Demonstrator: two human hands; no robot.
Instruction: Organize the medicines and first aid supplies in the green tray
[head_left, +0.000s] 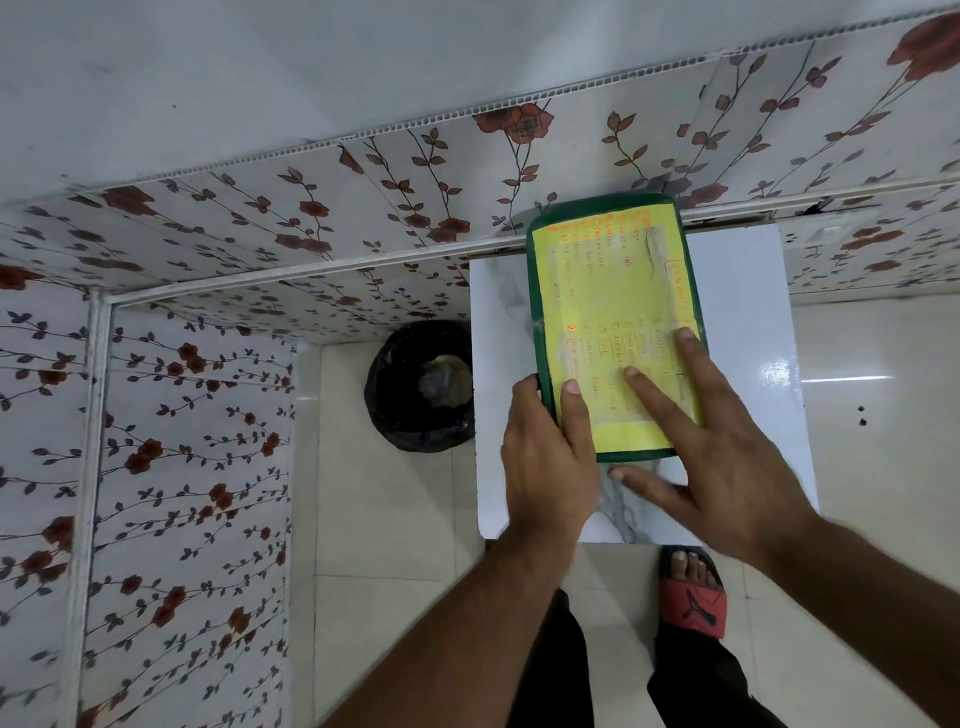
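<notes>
A green tray (535, 270) lies lengthwise on a small white marble-look table (743, 322). A yellow sheet (597, 280) with orange handwriting and strips of tape covers its whole floor. No medicines or first aid supplies are in view. My left hand (545, 457) grips the tray's near left rim, thumb on the yellow sheet. My right hand (717, 457) rests flat with spread fingers on the sheet at the near right; its thumb lies on the table just below the tray's near edge.
A black-lined waste bin (421, 384) stands on the tiled floor left of the table. Floral-patterned walls (182, 467) close in the left and far sides. My foot in a red sandal (693, 592) stands just below the table's near edge.
</notes>
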